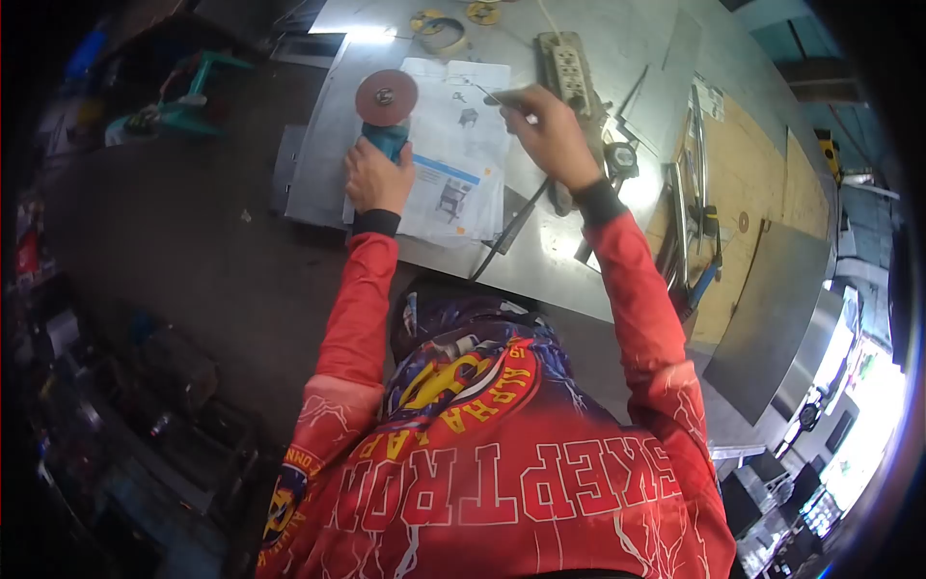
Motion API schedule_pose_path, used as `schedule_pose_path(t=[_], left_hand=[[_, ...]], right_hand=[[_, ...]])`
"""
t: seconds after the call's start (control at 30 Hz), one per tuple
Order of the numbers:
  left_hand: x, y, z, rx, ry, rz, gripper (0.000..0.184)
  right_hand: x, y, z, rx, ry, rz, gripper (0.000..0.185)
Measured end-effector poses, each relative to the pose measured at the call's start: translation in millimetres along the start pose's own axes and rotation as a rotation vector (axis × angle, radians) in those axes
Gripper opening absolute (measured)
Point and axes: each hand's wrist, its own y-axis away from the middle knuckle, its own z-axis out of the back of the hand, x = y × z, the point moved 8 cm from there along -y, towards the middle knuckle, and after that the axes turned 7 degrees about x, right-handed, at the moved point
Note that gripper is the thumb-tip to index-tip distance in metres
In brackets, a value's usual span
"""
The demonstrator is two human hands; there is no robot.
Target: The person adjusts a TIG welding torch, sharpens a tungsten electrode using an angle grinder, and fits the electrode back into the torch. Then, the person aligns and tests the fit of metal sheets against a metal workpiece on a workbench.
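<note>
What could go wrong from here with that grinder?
Disc faces up with no guard visible, just past the left hand; an accidental start could cut fingers.
Loose sheets lie under the grinder, so it might slide or snag paper.
Right hand pinches a thin piece near the power strip; if metal, it could short a socket.

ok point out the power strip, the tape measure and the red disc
Power strip (pixel 568 73), head view: middle of its outlet face
Tape measure (pixel 621 159), head view: its side face
Red disc (pixel 385 96), head view: the hub at its centre
</note>
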Motion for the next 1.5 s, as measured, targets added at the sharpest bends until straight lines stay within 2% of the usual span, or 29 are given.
schedule_pose_path(t=[0.17, 0.27, 0.37, 0.43, 0.57, 0.63, 0.7, 0.77, 0.87, 1.0, 1.3, 1.5], left_hand=[[-0.6, 3.0, 3.3, -0.044, -0.006, -0.010, 0.059], [-3.2, 2.5, 1.8, -0.021, 0.021, -0.034, 0.071], [-5.5, 5.1, -0.4, -0.061, 0.003, -0.047, 0.072], [-3.2, 5.0, -1.0, -0.066, -0.017, -0.018, 0.072], [-3.4, 4.7, -1.7, -0.073, -0.022, 0.051, 0.066], [-7.2, 7.3, -1.7, -0.102, -0.048, 0.016, 0.064], [-2.9, -0.2, 0.8, -0.053, -0.060, 0.097, 0.064], [2.6, 2.3, 1.8, -0.033, -0.085, 0.152, 0.063], [-3.7, 4.0, -2.7, -0.171, -0.118, 0.054, 0.065], [-2.1, 2.9, -6.7, -0.181, -0.139, 0.043, 0.066], [-4.8, 1.7, -4.0, -0.115, -0.128, 0.049, 0.068], [-3.1, 4.5, -4.4, -0.105, -0.068, -0.035, 0.069]], right_hand=[[4.7, -62.0, -26.8, 0.127, 0.132, 0.184, 0.018], [3.7, -81.8, -24.6, 0.183, 0.252, 0.195, 0.016], [-4.1, -93.5, -28.7, 0.262, 0.261, 0.198, 0.014], [-2.5, -99.6, -32.8, 0.250, 0.389, 0.290, 0.011], [-5.7, -116.7, -47.0, 0.326, 0.443, 0.393, 0.012], [-10.4, -125.4, -56.2, 0.340, 0.474, 0.479, 0.011], [-6.1, -128.1, -62.2, 0.401, 0.445, 0.548, 0.009], [-1.2, -130.7, -69.5, 0.407, 0.471, 0.603, 0.009], [-1.9, -136.9, -72.7, 0.382, 0.473, 0.655, 0.010], [0.4, -139.1, -84.7, 0.369, 0.564, 0.745, 0.010], [5.8, -144.3, -87.7, 0.462, 0.649, 0.823, 0.015], [11.3, -140.2, -94.3, 0.500, 0.629, 0.822, 0.013]])
